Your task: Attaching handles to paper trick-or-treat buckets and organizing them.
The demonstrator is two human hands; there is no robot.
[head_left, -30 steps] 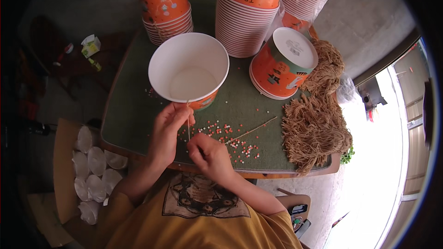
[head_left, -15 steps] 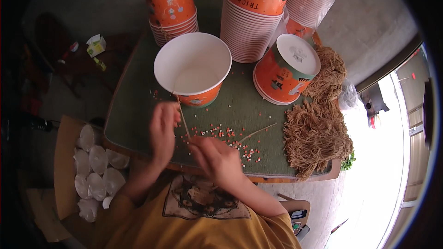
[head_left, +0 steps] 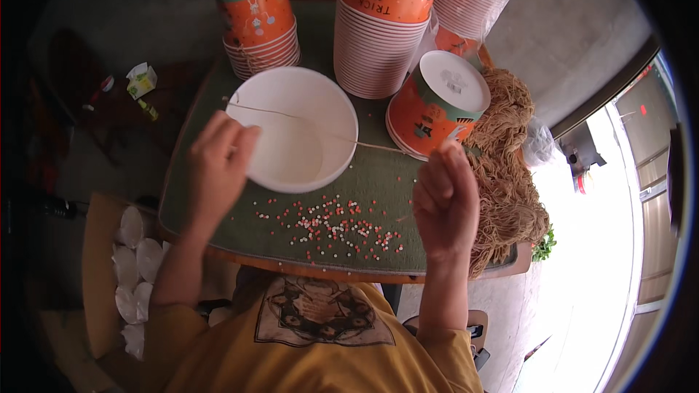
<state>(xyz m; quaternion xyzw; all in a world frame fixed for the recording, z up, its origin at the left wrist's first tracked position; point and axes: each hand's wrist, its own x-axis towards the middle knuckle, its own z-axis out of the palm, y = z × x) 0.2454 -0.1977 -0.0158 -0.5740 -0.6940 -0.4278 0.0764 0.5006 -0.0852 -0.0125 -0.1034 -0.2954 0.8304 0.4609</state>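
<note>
A white-lined paper bucket (head_left: 287, 131) tilts its round mouth toward me on the green tabletop (head_left: 218, 222). From its upper left rim a thin tan cord (head_left: 295, 116) runs across the mouth and out to the right. The cord's other end is in my right hand (head_left: 448, 200), whose fingers are closed on it in front of an upside-down orange bucket (head_left: 422, 113). My left hand (head_left: 222, 167) curls at the bucket's left rim, the thumb over the mouth and the fingers toward the outside. Part of the rim is hidden behind it.
Small orange and white beads (head_left: 338, 225) lie scattered before the bucket. Stacked orange buckets (head_left: 382, 44) and a smaller stack (head_left: 258, 22) stand behind. Bundled tan cords (head_left: 506, 211) cover the right side. A cardboard box (head_left: 98, 276) with clear plastic cups (head_left: 127, 269) sits lower left.
The bucket has turned and tipped toward me, bringing the cord's fastening to its left rim. My right hand has drawn the cord out to the right, while my left has moved left to the rim.
</note>
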